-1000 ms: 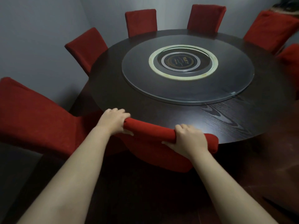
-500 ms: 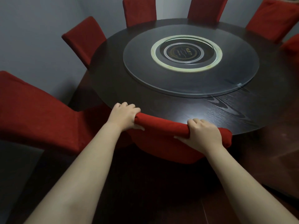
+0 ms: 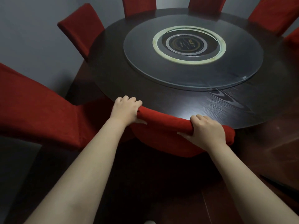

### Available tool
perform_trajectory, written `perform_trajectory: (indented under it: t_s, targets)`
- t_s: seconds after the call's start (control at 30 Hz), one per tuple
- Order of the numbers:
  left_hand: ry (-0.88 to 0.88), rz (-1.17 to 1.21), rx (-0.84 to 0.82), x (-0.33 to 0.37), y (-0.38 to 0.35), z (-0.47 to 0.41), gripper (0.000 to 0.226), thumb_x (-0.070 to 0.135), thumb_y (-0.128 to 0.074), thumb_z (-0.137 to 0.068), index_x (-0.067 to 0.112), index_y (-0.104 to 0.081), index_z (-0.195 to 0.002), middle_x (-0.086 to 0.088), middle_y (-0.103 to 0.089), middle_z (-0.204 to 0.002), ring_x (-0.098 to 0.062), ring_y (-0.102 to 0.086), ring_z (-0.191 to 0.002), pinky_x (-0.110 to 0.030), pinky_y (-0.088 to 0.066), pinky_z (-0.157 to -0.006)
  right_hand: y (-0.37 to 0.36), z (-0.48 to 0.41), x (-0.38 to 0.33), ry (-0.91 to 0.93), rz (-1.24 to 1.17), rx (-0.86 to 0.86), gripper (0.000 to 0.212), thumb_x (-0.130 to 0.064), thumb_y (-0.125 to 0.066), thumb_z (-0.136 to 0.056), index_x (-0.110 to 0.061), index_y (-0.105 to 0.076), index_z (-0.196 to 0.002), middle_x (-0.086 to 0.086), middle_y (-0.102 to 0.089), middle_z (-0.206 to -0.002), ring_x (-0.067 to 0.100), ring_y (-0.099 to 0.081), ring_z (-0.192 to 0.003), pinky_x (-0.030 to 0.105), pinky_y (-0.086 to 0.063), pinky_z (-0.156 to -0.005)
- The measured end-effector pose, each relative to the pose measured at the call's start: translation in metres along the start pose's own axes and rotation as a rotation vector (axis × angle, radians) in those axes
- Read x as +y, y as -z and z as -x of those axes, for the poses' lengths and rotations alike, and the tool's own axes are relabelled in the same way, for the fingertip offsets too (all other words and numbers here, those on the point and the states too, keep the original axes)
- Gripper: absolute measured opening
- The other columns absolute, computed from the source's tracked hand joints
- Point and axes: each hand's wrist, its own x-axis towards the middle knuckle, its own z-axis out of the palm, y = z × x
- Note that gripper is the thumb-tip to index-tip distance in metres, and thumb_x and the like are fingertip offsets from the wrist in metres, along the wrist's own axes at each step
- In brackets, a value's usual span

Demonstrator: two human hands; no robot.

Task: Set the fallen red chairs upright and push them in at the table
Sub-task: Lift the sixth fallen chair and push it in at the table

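Seen from the head camera, both hands hold the top of the back of a red chair (image 3: pixel 166 122). The left hand (image 3: pixel 127 110) curls its fingers over the left end, thumb beneath. The right hand (image 3: pixel 206 131) wraps round nearer the right end, thumb on the near side. The chair stands upright with its back at the near rim of the round dark table (image 3: pixel 169 101). Whether they touch cannot be told, and the seat is hidden below. A glass turntable (image 3: pixel 242 67) lies on the table's middle. A left chair (image 3: pixel 37 107) stands angled beside the table, and a far chair (image 3: pixel 80 26) stands upright at the rim before a grey wall (image 3: pixel 32 38).
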Motion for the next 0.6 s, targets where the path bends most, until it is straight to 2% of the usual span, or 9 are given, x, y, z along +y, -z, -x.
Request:
perform_trajectory:
  t_s: [0.2,0.3,0.37,0.5,0.6]
  targets:
    - [0.007,0.019,-0.033,0.001,0.0,-0.001,0.077,0.083,-0.061,-0.058,0.026,-0.053,-0.108,0.001,-0.057,-0.11,-0.027,-0.051,-0.107,-0.041,-0.036,-0.091,0.003,0.0,-0.001,-0.038,0.0,-0.035,0.058,-0.065,-0.075,-0.063,-0.014,-0.049,-0.07,0.004,-0.059,-0.071,0.031,-0.061,-0.068,0.035,-0.043,-0.053]
    - [0.032,0.045,-0.069,0.004,0.002,0.0,0.078,0.081,-0.064,-0.058,0.026,-0.052,-0.112,-0.001,-0.056,-0.116,-0.027,-0.048,-0.115,-0.046,-0.03,-0.103,0.004,0.001,-0.002,-0.064,0.002,-0.067,0.058,-0.067,-0.073,-0.064,-0.016,-0.048,-0.073,0.004,-0.06,-0.076,0.031,-0.062,-0.074,0.035,-0.041,-0.058]
    - [0.049,0.057,-0.097,0.007,0.004,0.004,0.08,0.079,-0.065,-0.059,0.025,-0.051,-0.117,-0.003,-0.054,-0.121,-0.028,-0.046,-0.121,-0.052,-0.02,-0.111,0.007,0.002,-0.003,-0.089,0.016,-0.122,0.058,-0.07,-0.07,-0.065,-0.017,-0.049,-0.077,0.003,-0.061,-0.081,0.03,-0.061,-0.081,0.035,-0.039,-0.062]
    - [0.079,0.088,-0.128,0.013,0.012,0.013,0.081,0.074,-0.067,-0.065,0.021,-0.048,-0.123,-0.006,-0.052,-0.126,-0.029,-0.044,-0.125,-0.057,-0.011,-0.114,0.015,-0.001,-0.009,-0.142,0.049,-0.265,0.058,-0.071,-0.066,-0.07,-0.019,-0.045,-0.086,0.004,-0.06,-0.096,0.028,-0.058,-0.093,0.034,-0.031,-0.069]
    - [0.092,0.118,-0.184,0.016,0.021,0.018,0.079,0.065,-0.068,-0.072,0.018,-0.044,-0.13,-0.007,-0.047,-0.135,-0.027,-0.035,-0.135,-0.055,-0.01,-0.116,0.024,-0.004,-0.015,-0.182,0.04,-0.395,0.054,-0.064,-0.066,-0.075,-0.019,-0.051,-0.101,0.005,-0.059,-0.11,0.028,-0.056,-0.105,0.035,-0.037,-0.079]
